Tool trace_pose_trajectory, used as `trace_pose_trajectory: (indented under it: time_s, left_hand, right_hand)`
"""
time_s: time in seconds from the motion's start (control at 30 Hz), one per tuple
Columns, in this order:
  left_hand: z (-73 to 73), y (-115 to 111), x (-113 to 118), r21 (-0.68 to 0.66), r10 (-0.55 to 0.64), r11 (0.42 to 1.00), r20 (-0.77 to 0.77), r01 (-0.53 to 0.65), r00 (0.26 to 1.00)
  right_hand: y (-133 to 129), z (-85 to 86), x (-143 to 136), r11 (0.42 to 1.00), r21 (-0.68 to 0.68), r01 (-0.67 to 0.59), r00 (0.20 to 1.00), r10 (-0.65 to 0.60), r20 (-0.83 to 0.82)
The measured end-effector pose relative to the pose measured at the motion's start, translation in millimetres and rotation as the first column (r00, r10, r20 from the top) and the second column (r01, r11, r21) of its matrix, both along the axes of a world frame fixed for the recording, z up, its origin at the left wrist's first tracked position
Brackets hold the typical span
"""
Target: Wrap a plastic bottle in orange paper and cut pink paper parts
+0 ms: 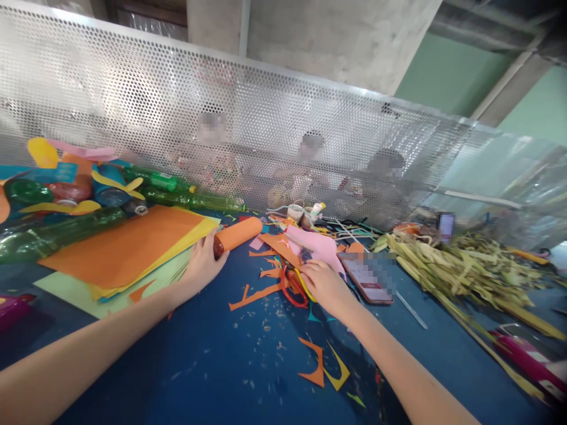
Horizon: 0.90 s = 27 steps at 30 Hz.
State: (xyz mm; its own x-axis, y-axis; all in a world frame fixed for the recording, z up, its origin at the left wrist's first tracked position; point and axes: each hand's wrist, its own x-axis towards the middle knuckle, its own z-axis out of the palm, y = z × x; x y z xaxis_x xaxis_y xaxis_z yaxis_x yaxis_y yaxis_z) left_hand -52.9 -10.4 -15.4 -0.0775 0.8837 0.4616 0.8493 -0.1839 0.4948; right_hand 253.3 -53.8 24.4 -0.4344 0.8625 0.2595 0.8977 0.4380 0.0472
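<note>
My left hand [206,260] is wrapped round the near end of a bottle covered in orange paper [240,234], which lies on the blue table. Under that wrist is a stack of orange [128,245], yellow and pale green sheets. My right hand [319,280] rests at scissors with red and yellow handles [293,287], its fingers bent over the yellow handle; whether they grip it is hard to tell. Orange paper scraps [254,297] lie between the hands. A pink paper piece [315,243] is just beyond my right hand.
Green bottles [66,230] and paper-covered bottles lie at the left. A phone [367,278] sits right of my right hand, with dry husks [465,265] farther right. A perforated metal screen [266,118] stands behind the table; people show through it.
</note>
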Motion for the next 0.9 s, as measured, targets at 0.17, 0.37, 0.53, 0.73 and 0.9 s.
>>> trace_pose_trajectory:
  time_s: [0.17, 0.37, 0.53, 0.73, 0.9]
  left_hand:
    - [2.2, -3.1, 3.1, 0.095, 0.037, 0.995, -0.054, -0.032, 0.998]
    - [10.1, -21.4, 14.7, 0.219, -0.108, 0.96, -0.276, 0.172, 0.955]
    - [12.0, -28.6, 18.2, 0.239, -0.246, 0.892, -0.453, 0.383, 0.857]
    - [12.4, -27.0, 17.5, 0.242, -0.205, 0.895, -0.524, 0.375, 0.827]
    - [9.6, -26.0, 18.8, 0.251, -0.107, 0.93, -0.512, 0.268, 0.852]
  right_hand:
    - [-2.6, 0.1, -2.9, 1.0, -0.016, -0.015, 1.0, 0.014, -0.023]
    - [-1.3, -5.5, -2.8, 0.999, -0.012, -0.039, 0.998, 0.039, -0.046]
    - [-0.6, -7.8, -5.5, 0.996, 0.038, -0.082, 0.994, 0.084, -0.066]
    - [-3.1, -11.1, -10.8, 0.994, 0.071, -0.083, 0.988, 0.091, -0.124]
    - [-4.0, -13.9, -13.5, 0.996, 0.049, -0.075, 0.956, 0.086, -0.282]
